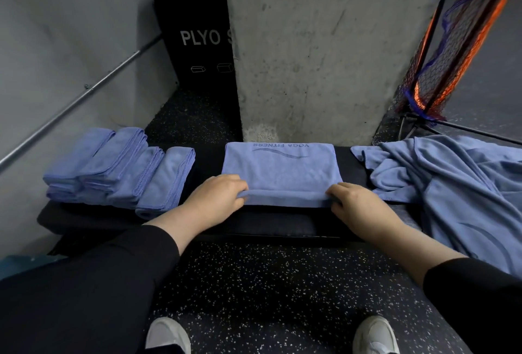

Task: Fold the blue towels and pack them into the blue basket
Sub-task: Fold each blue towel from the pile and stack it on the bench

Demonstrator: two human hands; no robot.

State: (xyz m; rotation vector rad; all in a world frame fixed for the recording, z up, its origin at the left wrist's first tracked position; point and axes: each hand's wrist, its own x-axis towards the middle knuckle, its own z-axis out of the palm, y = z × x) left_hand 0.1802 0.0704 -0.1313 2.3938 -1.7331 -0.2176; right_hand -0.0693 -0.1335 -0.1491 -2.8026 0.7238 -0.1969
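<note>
A towel is laid flat at the middle of a dark bench, its near edge rolled up into a low fold. That fold is pinched at its left end by the left hand and at its right end by the right hand, fingers curled over the cloth in both cases. Reversed lettering and a curved line are printed along the far edge of the towel. On the left of the bench, folded towels are stacked and leaned together in a row, touching one another. On the right, a heap of unfolded towels is spread over the bench end and hangs down its near side. A concrete pillar stands just beyond the bench, with a black box to its left.
</note>
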